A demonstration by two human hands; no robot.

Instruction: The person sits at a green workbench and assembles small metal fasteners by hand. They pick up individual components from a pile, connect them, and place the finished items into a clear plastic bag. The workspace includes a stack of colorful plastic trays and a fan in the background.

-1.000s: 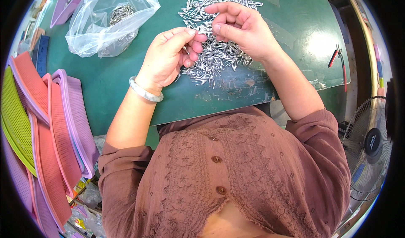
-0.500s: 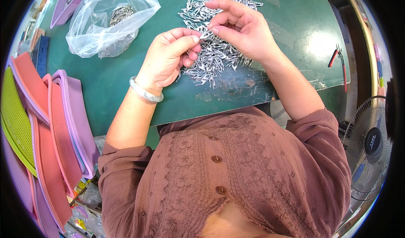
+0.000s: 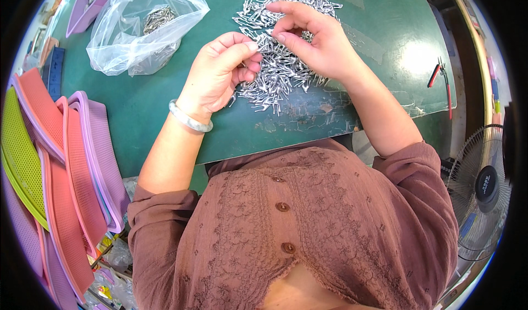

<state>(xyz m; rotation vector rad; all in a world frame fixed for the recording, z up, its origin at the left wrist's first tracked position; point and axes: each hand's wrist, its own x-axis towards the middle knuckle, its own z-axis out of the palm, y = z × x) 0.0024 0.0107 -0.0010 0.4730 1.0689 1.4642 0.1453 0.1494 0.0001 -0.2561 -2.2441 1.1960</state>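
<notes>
A heap of small silvery metal pieces (image 3: 280, 84), slender and forked, lies on the green table under and between my hands. My left hand (image 3: 223, 68) is closed at the heap's left edge, thumb pressed to the curled fingers; what it pinches is too small to make out against the heap. Over the heap's right side is my right hand (image 3: 322, 43), with the index finger raised and stretched out. Its thumb and middle finger come together in a pinch, and any piece between them cannot be made out. The hands are a short way apart.
A clear plastic bag (image 3: 126, 51) with metal pieces inside stands open at the left. Pink, purple and green perforated plastic baskets (image 3: 82, 161) are stacked at the left. Red-handled pliers or snips (image 3: 448, 90) lie near the right table edge; a fan (image 3: 487, 186) stands beyond.
My left hand has drawn slightly left and up, away from my right hand. The small metal piece seen between the fingertips no longer shows there. My right hand has hardly moved.
</notes>
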